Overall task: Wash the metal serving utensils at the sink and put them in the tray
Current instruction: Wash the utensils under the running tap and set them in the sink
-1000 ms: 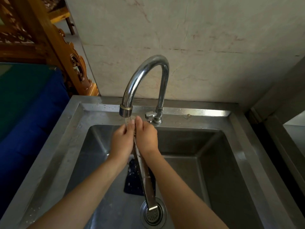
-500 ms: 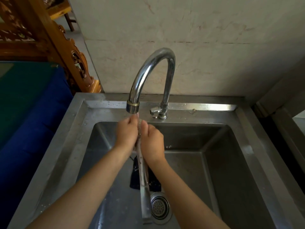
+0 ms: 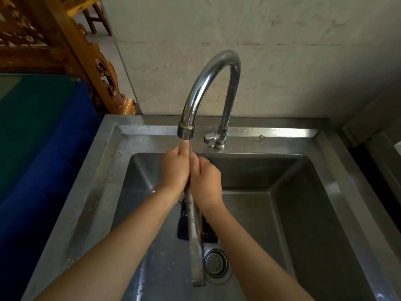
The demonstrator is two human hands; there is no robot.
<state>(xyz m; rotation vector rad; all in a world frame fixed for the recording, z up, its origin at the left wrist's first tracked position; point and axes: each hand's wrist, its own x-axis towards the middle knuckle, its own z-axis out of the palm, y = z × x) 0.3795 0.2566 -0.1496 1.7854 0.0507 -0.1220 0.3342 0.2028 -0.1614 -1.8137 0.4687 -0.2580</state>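
A long flat metal serving utensil (image 3: 196,242) hangs handle-down over the steel sink (image 3: 308,213). Its upper end sits right under the spout of the curved chrome tap (image 3: 208,83), hidden between my hands. My left hand (image 3: 175,169) and my right hand (image 3: 205,181) press against the utensil from either side, fingers wrapped round it. A thin stream of water falls from the spout onto my fingertips. No tray is in view.
A dark flat object (image 3: 184,224) lies on the sink floor behind the utensil, beside the round drain strainer (image 3: 217,262). The tap's valve handle (image 3: 211,140) sits on the back ledge. A blue-covered surface (image 3: 43,148) borders the sink's left, with carved wooden furniture (image 3: 86,51) behind.
The view has shifted, so the tap and hands sit further right in the frame. My hands stay clasped on the utensil under the spout, the right hand slightly lower along it.
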